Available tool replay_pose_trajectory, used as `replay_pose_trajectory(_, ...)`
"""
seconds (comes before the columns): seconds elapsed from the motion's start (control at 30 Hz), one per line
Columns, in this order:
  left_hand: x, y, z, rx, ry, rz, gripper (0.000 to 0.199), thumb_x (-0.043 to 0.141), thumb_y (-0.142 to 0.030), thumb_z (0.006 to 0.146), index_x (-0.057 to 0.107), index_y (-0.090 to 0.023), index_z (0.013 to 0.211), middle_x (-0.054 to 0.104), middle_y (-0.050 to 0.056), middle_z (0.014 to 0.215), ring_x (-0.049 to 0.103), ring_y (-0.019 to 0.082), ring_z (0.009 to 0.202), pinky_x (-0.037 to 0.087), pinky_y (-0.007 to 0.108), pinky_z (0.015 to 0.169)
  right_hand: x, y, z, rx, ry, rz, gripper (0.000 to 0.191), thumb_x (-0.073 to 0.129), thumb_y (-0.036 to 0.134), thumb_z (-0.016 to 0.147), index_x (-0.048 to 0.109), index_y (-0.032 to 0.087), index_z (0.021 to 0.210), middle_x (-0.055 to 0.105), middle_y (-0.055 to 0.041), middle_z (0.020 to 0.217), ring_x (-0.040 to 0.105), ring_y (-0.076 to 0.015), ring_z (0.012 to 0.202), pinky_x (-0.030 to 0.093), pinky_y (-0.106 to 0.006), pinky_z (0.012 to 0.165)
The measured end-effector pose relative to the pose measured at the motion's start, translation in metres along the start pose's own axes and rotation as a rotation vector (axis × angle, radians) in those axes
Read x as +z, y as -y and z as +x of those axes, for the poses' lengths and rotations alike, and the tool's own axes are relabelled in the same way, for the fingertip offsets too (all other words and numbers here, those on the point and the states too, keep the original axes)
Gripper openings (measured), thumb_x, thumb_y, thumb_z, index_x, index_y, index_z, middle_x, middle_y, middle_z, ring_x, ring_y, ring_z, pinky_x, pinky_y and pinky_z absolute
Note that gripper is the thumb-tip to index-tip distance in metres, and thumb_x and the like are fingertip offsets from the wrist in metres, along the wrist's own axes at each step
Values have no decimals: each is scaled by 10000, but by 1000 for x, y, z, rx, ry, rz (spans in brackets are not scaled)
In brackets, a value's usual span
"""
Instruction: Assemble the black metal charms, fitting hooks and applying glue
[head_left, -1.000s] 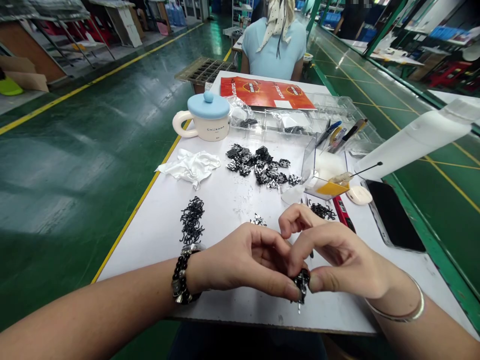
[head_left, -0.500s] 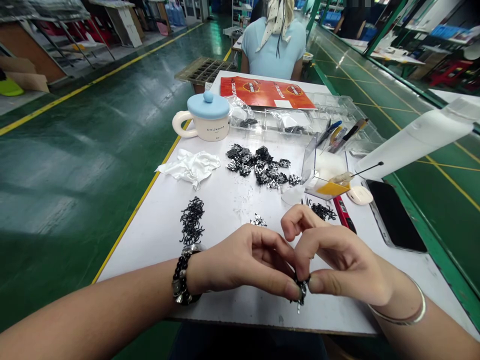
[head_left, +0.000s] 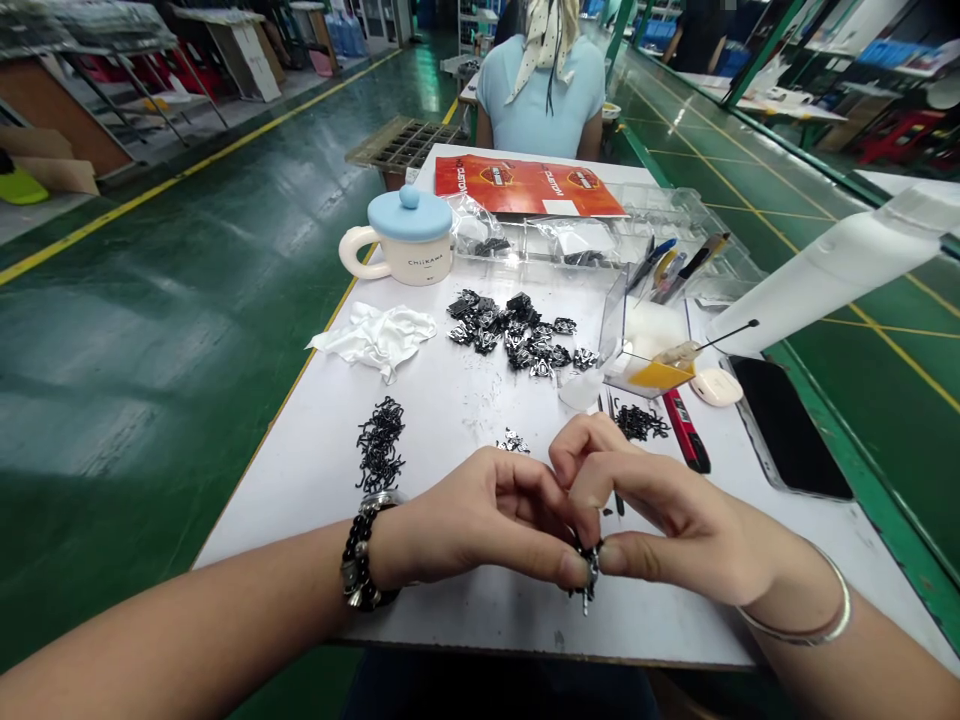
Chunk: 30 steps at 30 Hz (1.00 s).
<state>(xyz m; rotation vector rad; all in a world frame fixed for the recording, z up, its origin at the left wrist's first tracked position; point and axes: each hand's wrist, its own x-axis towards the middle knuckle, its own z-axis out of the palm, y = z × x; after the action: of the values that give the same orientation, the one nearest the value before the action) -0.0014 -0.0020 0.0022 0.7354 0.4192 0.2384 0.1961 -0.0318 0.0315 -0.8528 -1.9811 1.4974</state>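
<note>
Near the table's front edge, my left hand point(head_left: 499, 520) pinches a small black-and-silver part point(head_left: 587, 580) between thumb and fingers. From the other side my right hand point(head_left: 660, 515) grips the same part, its thumb pressed against it. My fingers cover much of the part; a short silver tip points down. Just beyond my hands lies a little heap of silver pieces point(head_left: 514, 441). Farther back is a pile of similar black-and-silver parts point(head_left: 521, 335). Small black curved pieces lie in a pile point(head_left: 380, 445) by my left wrist and another pile point(head_left: 640, 421) past my right hand.
A lidded mug point(head_left: 411, 245) and a white cloth point(head_left: 375, 338) stand at the left. On the right are a clear pen holder point(head_left: 615, 330), a red cutter point(head_left: 685, 432), a phone point(head_left: 791, 428) and a leaning white bottle point(head_left: 832, 265). A person point(head_left: 541, 90) sits ahead.
Both hands have shifted slightly left with the small part still between them. My right fingers have moved closer over my left fingertips. The view has shifted a little.
</note>
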Motion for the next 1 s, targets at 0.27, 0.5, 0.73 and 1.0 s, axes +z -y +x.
replay_pose_trajectory(0.27,0,-2,-1,7,2,-15,234,788,-81,600,692,-121,809,667,13,765,637,99,705,511,207,688,1,-12,4,-14,0,207,206,652,332,788,594,190,925,414,-39,936,420,-157,954,361,-340,904)
replay_pose_trajectory(0.5,2,-1,0,11,-13,-50,178,792,-95,587,662,-103,708,644,19,747,612,110,700,492,231,702,1,-11,4,4,4,195,180,653,329,786,617,190,896,385,-41,967,396,-166,1004,318,-358,966)
replay_pose_trajectory(0.73,5,1,-1,63,38,-124,226,794,-165,611,674,-97,789,652,42,765,647,146,704,509,252,675,8,-15,8,-28,-65,252,218,644,388,794,625,184,868,391,-27,940,419,-148,961,318,-350,962)
replay_pose_trajectory(1.0,4,2,-2,88,130,-346,206,730,-143,693,666,-97,883,703,88,905,707,178,734,551,212,627,-23,5,-28,-69,-360,-301,216,576,273,848,528,269,1058,509,-39,1004,469,-186,983,364,-330,879)
